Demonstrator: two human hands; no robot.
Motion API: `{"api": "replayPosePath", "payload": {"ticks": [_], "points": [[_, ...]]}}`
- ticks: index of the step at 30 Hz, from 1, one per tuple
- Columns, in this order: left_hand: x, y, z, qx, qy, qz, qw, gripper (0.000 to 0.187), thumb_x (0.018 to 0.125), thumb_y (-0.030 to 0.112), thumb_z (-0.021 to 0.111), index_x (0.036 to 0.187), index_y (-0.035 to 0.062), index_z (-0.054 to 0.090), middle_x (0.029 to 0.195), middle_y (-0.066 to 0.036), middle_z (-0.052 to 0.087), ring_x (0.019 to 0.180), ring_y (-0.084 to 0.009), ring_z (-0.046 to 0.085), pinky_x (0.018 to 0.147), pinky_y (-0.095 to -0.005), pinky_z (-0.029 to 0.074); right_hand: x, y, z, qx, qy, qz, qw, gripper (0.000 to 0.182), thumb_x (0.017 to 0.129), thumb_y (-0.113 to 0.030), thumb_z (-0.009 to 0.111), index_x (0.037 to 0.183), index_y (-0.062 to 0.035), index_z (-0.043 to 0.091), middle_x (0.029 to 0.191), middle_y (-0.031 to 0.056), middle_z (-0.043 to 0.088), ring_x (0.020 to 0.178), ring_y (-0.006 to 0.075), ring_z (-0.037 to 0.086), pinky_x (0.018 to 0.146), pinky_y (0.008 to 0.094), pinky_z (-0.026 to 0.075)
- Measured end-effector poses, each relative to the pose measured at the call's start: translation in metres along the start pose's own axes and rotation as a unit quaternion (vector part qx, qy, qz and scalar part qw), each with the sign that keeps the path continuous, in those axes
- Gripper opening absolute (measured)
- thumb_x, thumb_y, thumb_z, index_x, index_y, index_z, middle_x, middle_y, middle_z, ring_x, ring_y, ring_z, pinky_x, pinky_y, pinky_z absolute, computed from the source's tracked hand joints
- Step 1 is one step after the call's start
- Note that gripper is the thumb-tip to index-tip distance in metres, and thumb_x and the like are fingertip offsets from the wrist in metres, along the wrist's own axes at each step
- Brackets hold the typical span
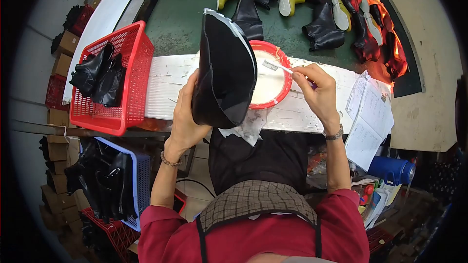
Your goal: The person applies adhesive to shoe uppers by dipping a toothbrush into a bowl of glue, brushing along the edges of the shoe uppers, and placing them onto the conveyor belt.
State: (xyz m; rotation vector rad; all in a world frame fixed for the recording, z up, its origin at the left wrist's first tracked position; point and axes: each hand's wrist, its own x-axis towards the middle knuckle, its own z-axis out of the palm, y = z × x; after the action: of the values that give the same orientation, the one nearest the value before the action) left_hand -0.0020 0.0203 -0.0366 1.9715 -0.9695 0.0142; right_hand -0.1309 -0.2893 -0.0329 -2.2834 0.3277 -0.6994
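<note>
My left hand (186, 112) grips a black boot upper (224, 70), held upright with a pale glued strip along its top edge. A small brush (276, 66) is pinched in my right hand (317, 90), its bristle end dipped over the white glue in a red bowl (283, 63). The bowl stands on a white work board (165, 85), partly hidden behind the boot upper. A glue-stained rag (248, 126) hangs over the board's near edge below the bowl.
A red basket (129, 68) with black uppers sits at the left of the board. On the green belt (185, 9) beyond lie black and yellow-green boots (321, 29). A paper notebook (370, 117) and blue flask (390, 169) are at right; a blue crate (141, 175) of uppers is below left.
</note>
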Motion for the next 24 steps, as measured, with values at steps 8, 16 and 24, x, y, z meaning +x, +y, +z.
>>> {"api": "replayPosePath", "payload": {"ticks": [8, 16, 24], "points": [[0.0, 0.014, -0.001, -0.041, -0.057, 0.07, 0.995, 0.101, 0.071, -0.004, 0.084, 0.158, -0.0008, 0.033, 0.14, -0.022, 0.057, 0.127, -0.0342, 0.061, 0.107, -0.0411, 0.049, 0.03, 0.004, -0.003, 0.099, 0.08, -0.086, 0.988, 0.015, 0.089, -0.009, 0.08, 0.103, -0.0041, 0.08, 0.088, 0.0042, 0.069, 0.067, 0.0101, 0.059, 0.058, 0.0257, 0.044], [0.006, 0.0, 0.015, -0.056, 0.065, 0.061, 0.994, 0.113, 0.065, -0.004, 0.087, 0.16, -0.0034, 0.024, 0.148, -0.022, 0.053, 0.123, -0.0291, 0.063, 0.102, -0.0368, 0.051, -0.007, -0.002, 0.003, 0.156, 0.077, -0.073, 0.982, 0.018, 0.085, -0.005, 0.084, 0.102, -0.0064, 0.082, 0.094, 0.0015, 0.071, 0.073, 0.0052, 0.06, 0.058, 0.0195, 0.043], [0.026, -0.017, 0.02, 0.064, 0.166, 0.187, 0.966, 0.096, 0.071, 0.013, 0.093, 0.148, -0.0011, 0.038, 0.139, -0.02, 0.054, 0.124, -0.0339, 0.057, 0.104, -0.0429, 0.046, -0.027, -0.031, -0.01, 0.155, 0.02, -0.101, 0.983, 0.02, 0.082, 0.0, 0.084, 0.102, -0.0034, 0.081, 0.093, 0.0056, 0.071, 0.077, 0.0106, 0.068, 0.063, 0.0242, 0.055]]}}
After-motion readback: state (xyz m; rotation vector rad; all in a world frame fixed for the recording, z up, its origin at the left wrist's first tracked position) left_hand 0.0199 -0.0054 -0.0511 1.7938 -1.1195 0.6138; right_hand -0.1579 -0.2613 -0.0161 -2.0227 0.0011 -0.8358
